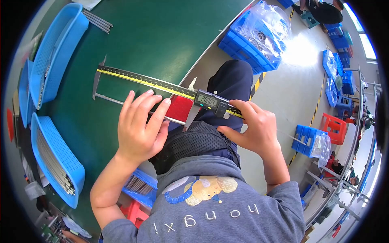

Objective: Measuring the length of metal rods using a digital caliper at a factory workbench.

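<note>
A long digital caliper (148,82) with a yellow-marked beam lies slantwise across the table edge and above my lap. Its jaws stand wide apart, with a thin metal rod (111,99) stretching between them. My left hand (139,125) curls round the rod near its right end; the fingers partly hide it. Next to those fingertips, under the beam, is a flat red piece (181,108) whose kind I cannot make out. My right hand (257,125) has its fingers on the caliper's right end, beside the display unit (210,100), with the thumb lower and apart.
On the green table (162,36), a blue basket (77,44) and another blue basket of rods (60,162) stand at left. Loose rods (97,21) lie at the far left. Blue crates (247,44) with plastic bags and a red stool (334,128) stand on the floor at right.
</note>
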`<act>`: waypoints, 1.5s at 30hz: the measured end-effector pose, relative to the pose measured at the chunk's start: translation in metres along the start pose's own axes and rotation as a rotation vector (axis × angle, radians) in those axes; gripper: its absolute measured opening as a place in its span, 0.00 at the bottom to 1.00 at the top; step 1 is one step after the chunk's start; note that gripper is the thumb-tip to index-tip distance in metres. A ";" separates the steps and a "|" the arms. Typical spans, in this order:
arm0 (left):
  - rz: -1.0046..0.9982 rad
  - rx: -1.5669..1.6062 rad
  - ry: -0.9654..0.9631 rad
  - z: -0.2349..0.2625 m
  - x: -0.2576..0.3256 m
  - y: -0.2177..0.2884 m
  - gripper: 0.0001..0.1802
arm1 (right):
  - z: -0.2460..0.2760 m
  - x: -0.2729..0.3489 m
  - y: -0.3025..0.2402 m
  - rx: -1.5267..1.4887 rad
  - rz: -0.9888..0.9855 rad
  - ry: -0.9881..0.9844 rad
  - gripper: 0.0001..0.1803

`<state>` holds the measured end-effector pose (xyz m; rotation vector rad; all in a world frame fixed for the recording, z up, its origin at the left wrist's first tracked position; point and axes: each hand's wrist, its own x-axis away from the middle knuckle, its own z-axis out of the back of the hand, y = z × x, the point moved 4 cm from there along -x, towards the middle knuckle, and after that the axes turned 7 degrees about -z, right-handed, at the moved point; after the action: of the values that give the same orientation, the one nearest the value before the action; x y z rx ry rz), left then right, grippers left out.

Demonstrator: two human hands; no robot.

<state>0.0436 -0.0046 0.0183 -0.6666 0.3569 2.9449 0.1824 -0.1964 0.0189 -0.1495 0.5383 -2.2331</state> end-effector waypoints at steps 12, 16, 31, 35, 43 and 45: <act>0.026 0.005 -0.007 -0.001 -0.001 -0.001 0.27 | 0.001 0.000 0.001 0.013 -0.016 -0.029 0.26; 0.020 0.011 -0.008 -0.001 -0.002 -0.001 0.25 | 0.001 -0.001 0.001 0.020 -0.011 -0.035 0.26; -0.174 -0.079 -0.023 -0.007 0.000 0.009 0.08 | -0.006 0.000 0.010 -0.011 -0.024 0.025 0.20; -0.280 -0.211 0.200 0.036 -0.013 0.026 0.06 | 0.002 0.001 0.002 -0.048 -0.008 0.050 0.18; -0.366 -0.523 0.353 0.040 -0.096 -0.064 0.10 | -0.001 -0.006 0.007 -0.095 -0.009 0.061 0.18; -0.409 -0.580 0.373 0.027 -0.114 -0.106 0.07 | -0.001 -0.004 0.008 -0.091 -0.007 0.073 0.18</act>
<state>0.1504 0.0991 0.0699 -1.1874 -0.5707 2.5029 0.1907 -0.1976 0.0150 -0.1177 0.6803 -2.2286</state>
